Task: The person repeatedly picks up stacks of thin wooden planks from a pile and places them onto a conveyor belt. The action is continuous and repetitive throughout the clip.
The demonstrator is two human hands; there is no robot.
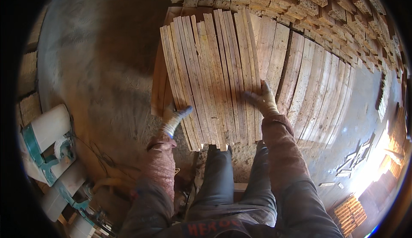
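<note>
**Both gloved hands on a bundle of wooden slats**

I stand over a bundle of thin wooden slats (210, 79), held fanned out in front of me above the dirt floor (98, 66). My left hand (174, 117), in a worn work glove, is at the bundle's lower left edge, and its grip is wrapped around the outermost slats there, fingers tucked behind the wood. My right hand (262, 100), gloved as well, lies spread on the face of the slats near their right side; the grip is released, the palm and fingers pressing flat against the boards rather than closing on them.

The slats run lengthwise away from me, their near ends just above my knees. Behind and to the right of the bundle, a wider layer of similar boards (317, 88) lies side by side. Beyond it, stacked rows of short wood pieces (309, 2) curve along the top and right. At my lower left stands a white and teal machine (51, 148) with hoses near it. A small orange-lit stack of wood (349, 214) sits at the lower right.
</note>
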